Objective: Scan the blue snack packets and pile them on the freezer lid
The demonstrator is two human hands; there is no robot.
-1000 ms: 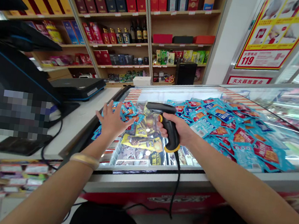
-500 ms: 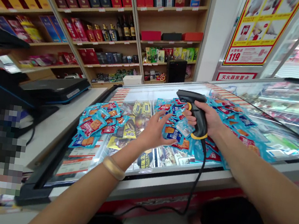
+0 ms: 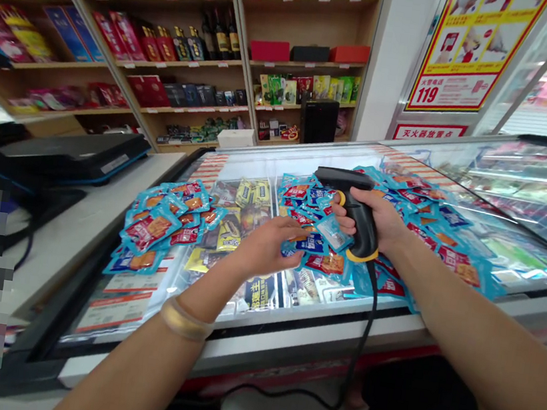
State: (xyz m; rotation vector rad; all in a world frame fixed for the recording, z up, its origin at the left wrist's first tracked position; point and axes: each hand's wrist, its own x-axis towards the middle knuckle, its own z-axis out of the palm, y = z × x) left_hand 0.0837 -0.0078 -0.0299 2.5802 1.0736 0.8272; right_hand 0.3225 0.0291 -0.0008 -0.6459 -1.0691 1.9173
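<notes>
The black-and-yellow barcode scanner (image 3: 364,227) is in my right hand (image 3: 377,219), the fingers wrapped round its handle and its head pointing left. A cable hangs from its base. My left hand (image 3: 265,244), with a band on the wrist, is at the left edge of a blue snack packet (image 3: 309,242). Its thumb and fingers are apart around that edge; whether they press on it I cannot make out. More blue packets lie spread under and behind the scanner. Another pile of blue packets (image 3: 152,226) lies to the left on the glass freezer top (image 3: 235,304).
Yellow packs (image 3: 253,193) and other goods show through the freezer glass. At left a counter (image 3: 66,231) carries a dark flat device (image 3: 78,156). Shelves (image 3: 171,60) with boxes and bottles stand behind. The scanner's cable (image 3: 360,351) droops over the freezer's front edge.
My left hand has moved down and slightly left in view, and its fingers have drawn closer together at the packet. The right hand keeps the scanner almost in place. The view has shifted slightly.
</notes>
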